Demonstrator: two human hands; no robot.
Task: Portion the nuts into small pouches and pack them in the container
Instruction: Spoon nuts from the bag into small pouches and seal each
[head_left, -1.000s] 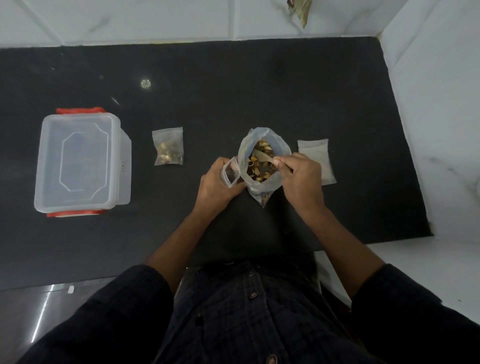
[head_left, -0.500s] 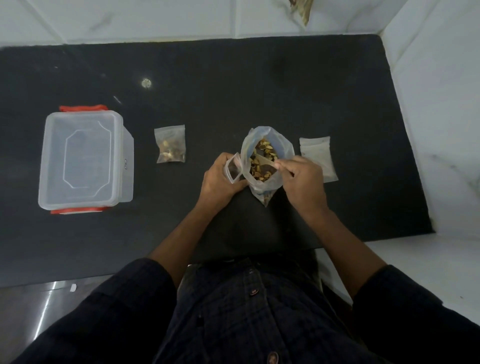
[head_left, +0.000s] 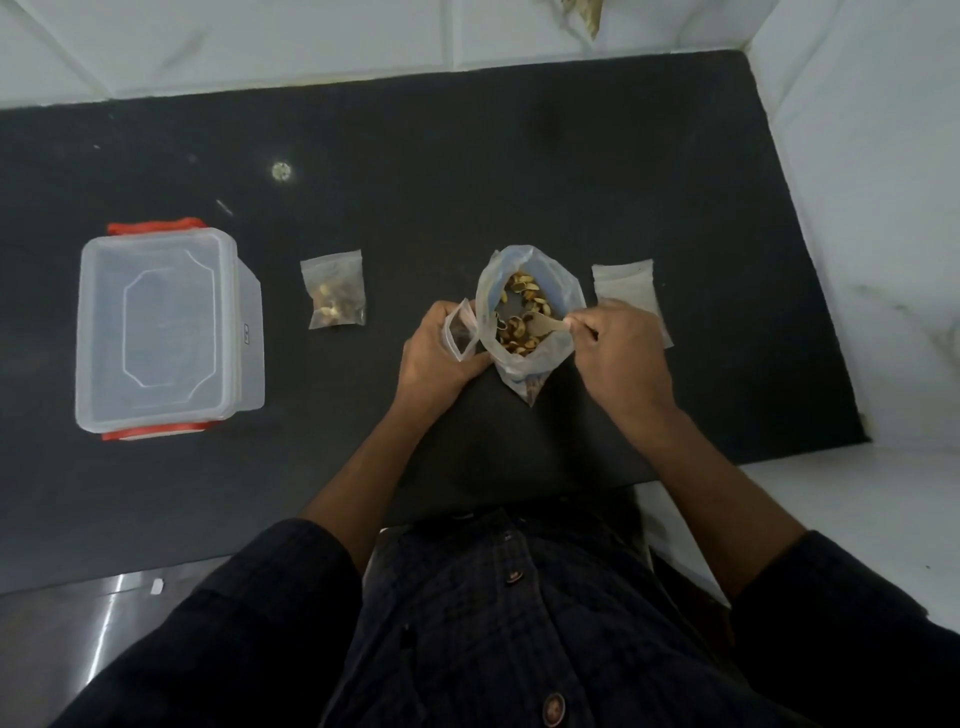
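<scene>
Right hand (head_left: 618, 353) has eased back; its grip pinches a spoon (head_left: 543, 325), bowl pointing left into the bag (head_left: 530, 306). Left hand (head_left: 436, 353) holds a pouch (head_left: 462, 332) upright.

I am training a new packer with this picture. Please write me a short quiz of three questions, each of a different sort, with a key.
1. True or false: the container has its lid on.
2. What does the right hand hold? A) a wooden spoon B) a lid C) scissors
3. Fill in: the filled pouch lies between the container and the ____ hand.

Key: 1 true. 2 A, the wooden spoon dips into the big nut bag. 3 left; the left hand holds a small pouch open.
</scene>
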